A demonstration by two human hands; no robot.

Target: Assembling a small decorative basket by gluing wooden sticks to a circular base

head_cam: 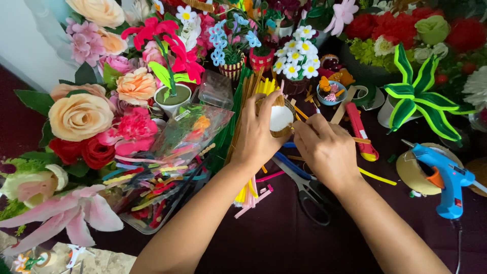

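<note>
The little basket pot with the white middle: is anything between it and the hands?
No. The left hand already grips the little basket pot by its side, and the right hand has its fingertips at the pot's rim. Scissors and pipe cleaners lie near, not between.

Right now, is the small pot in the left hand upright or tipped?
Tipped. The left hand holds the small pot on its side, its white inside facing the camera, while the right hand touches its rim.
</note>
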